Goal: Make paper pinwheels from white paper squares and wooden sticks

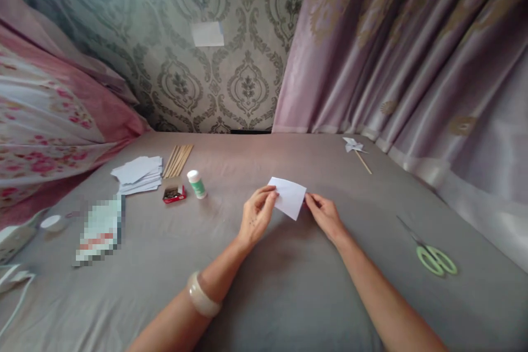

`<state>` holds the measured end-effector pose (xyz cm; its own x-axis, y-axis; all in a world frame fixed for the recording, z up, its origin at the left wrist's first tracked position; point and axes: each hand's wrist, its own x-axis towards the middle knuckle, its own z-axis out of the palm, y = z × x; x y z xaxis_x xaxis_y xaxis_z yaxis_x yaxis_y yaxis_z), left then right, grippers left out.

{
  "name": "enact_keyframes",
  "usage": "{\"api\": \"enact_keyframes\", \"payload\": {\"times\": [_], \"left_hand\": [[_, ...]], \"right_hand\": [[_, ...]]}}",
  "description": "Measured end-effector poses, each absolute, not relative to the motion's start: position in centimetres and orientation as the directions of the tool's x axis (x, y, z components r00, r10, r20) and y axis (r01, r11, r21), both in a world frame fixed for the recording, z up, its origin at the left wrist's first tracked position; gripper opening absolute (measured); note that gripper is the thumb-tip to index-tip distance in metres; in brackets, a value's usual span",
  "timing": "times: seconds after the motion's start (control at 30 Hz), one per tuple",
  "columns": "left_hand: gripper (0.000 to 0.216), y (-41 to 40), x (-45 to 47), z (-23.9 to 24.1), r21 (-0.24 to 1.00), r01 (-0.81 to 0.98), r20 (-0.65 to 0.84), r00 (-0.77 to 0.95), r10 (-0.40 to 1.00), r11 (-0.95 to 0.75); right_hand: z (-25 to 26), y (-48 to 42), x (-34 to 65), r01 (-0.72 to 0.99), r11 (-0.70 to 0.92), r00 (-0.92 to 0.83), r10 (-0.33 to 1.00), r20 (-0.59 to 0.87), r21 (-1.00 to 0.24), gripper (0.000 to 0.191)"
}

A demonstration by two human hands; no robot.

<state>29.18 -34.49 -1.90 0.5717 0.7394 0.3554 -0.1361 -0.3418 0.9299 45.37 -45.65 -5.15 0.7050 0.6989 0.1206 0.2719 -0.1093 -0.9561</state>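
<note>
A small white sheet of paper [291, 199] is held up above the grey cloth, tilted, between my two hands. My left hand [258, 212] pinches its left edge between thumb and fingers. At the right edge, my right hand [324, 213] has thumb and fingers closed on the paper; a bit of something reddish shows by the fingertips, too small to name. To the left stand a white and green glue bottle [197, 184] and a red box [174, 194] of small dark pieces. Scissors with green handles [436, 259] lie on the right.
A stack of white paper [138, 174] and several wooden sticks [177, 161] lie at the back left. A paper pinwheel on a stick [353, 145] rests at the back right. A power strip [15, 241], a white cap [52, 223] and a blurred packet [101, 230] are at left.
</note>
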Motion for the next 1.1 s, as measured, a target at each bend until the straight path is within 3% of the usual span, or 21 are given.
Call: {"api": "enact_keyframes", "payload": {"times": [0.13, 0.23, 0.5, 0.7, 0.8, 0.87, 0.97, 1.1], "left_hand": [[0.018, -33.9, 28.9, -2.5, 0.931, -0.151, 0.356, 0.567, 0.743, -0.331], [0.013, -33.7, 29.0, -3.0, 0.934, -0.169, 0.353, 0.574, 0.739, -0.315], [0.041, -33.9, 29.3, -3.7, 0.951, -0.202, 0.309, 0.554, 0.773, -0.235], [0.068, -34.2, 29.4, -3.0, 0.962, -0.251, 0.054, 0.556, 0.829, 0.106], [0.060, -33.9, 29.4, -2.4, 0.880, -0.250, -0.174, 0.621, 0.764, 0.404], [0.051, -33.8, 29.3, -2.1, 0.835, -0.189, -0.245, 0.712, 0.658, 0.516], [0.044, -34.4, 29.3, -1.8, 0.861, -0.074, -0.257, 0.790, 0.557, 0.503], [0.038, -35.2, 29.5, -2.2, 0.897, 0.014, -0.281, 0.791, 0.544, 0.443]], "right_hand": [[-4.2, -45.8, 45.0, -0.118, -0.020, 0.736, 0.669, -0.101, -0.993, 0.056], [-3.4, -45.8, 44.6, -0.229, 0.010, 0.709, 0.687, -0.159, -0.973, 0.055], [-3.0, -45.6, 43.8, -0.188, 0.021, 0.761, 0.635, -0.132, -0.982, 0.050], [-3.2, -45.6, 43.7, -0.172, 0.036, 0.786, 0.608, -0.115, -0.984, 0.049], [-3.1, -45.6, 43.7, -0.119, 0.076, 0.817, 0.575, -0.054, -0.990, 0.045], [-3.1, -45.6, 43.6, -0.088, 0.104, 0.835, 0.550, -0.016, -0.991, 0.044], [-3.1, -45.4, 43.5, -0.056, 0.129, 0.844, 0.536, 0.022, -0.990, 0.042], [-3.2, -45.4, 43.5, -0.032, 0.129, 0.831, 0.555, 0.046, -0.991, 0.041]]}}
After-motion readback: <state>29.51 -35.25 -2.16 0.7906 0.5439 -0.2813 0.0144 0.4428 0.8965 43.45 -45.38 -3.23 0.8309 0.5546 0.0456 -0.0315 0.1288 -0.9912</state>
